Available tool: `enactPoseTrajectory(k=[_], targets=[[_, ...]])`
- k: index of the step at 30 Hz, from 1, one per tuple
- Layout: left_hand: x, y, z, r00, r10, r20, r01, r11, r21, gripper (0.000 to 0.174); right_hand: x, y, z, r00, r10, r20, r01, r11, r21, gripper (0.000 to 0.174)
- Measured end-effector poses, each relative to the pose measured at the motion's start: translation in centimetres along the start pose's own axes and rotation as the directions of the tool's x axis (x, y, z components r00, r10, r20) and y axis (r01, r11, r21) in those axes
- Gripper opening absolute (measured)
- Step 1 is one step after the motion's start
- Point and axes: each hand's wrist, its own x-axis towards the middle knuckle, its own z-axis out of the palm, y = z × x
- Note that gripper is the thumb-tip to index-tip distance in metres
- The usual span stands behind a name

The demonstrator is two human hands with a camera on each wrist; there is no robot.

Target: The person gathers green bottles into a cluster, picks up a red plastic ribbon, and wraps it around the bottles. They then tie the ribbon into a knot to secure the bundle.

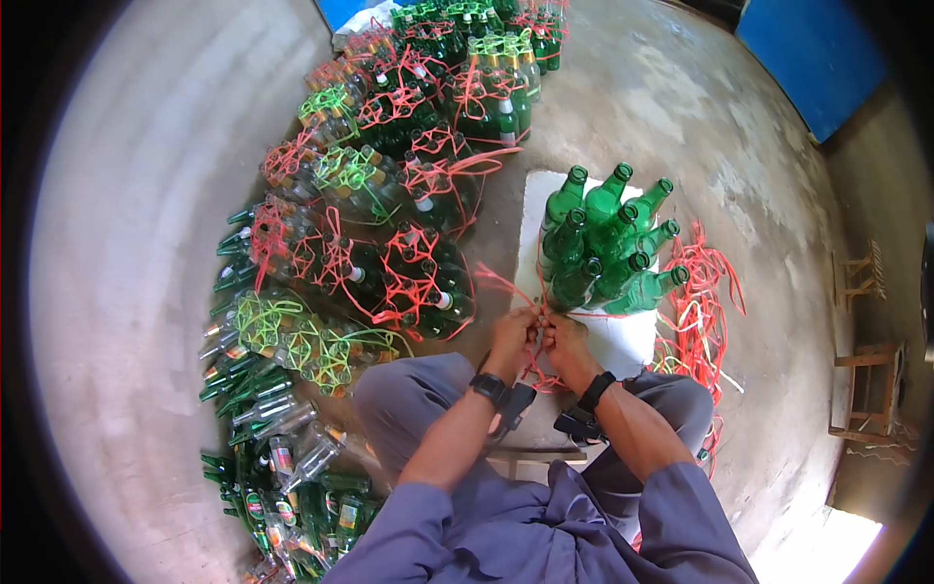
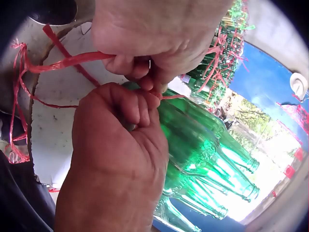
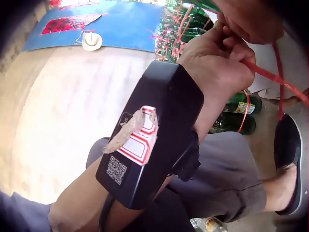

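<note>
Several upright green bottles stand in a tight group on a white board. A red string passes around the near side of the group. Close to the bottles, my left hand and right hand meet, fingertips together, both pinching the red string. In the left wrist view, the left hand comes from the top and the right hand from below; a red strand trails from the fingers. The pinched spot itself is mostly hidden by the fingers.
Bottle bundles tied with red and green string stand to the left, with loose bottles lying nearer. A heap of red string lies right of the board. Wooden stools are at the far right.
</note>
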Motion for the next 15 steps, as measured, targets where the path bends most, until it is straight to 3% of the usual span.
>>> enactPoseTrajectory(k=[8,15], targets=[[0.1,-0.1,0.1,0.999,0.042,0.020,-0.043,0.998,0.038,0.023,-0.3,0.2,-0.4,0.995,-0.059,0.083,0.064,0.996,-0.059,0.009],[0.7,-0.6,-0.2,0.997,0.070,0.014,-0.071,0.995,0.076,0.018,0.6,0.8,-0.9,0.993,-0.075,0.096,0.081,0.994,-0.070,0.010]])
